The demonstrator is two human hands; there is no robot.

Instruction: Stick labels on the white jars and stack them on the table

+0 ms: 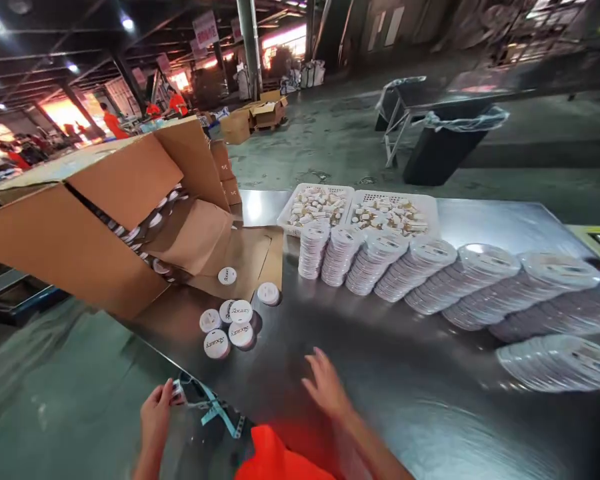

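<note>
My left hand [155, 408], beyond the table's front edge, pinches a small card [178, 392] in a clear sleeve. A teal strap [215, 410] hangs beside it; whether the two are joined I cannot tell. My right hand [326, 385] is over the dark tabletop, fingers spread, holding nothing. Several round white containers [241, 335] with "beauty" lettering lie grouped on the table, left of my right hand. Another white round container [269, 293] sits nearer the box flap, and a further printed disc [227, 275] rests on the cardboard.
A large cardboard box [115, 247] lies on its side at left, with many white discs inside. Two white baskets [350, 212] of small bottle-like pieces stand behind several wrapped disc stacks [433, 273]. A black bin [443, 150] is on the floor beyond; people work far left.
</note>
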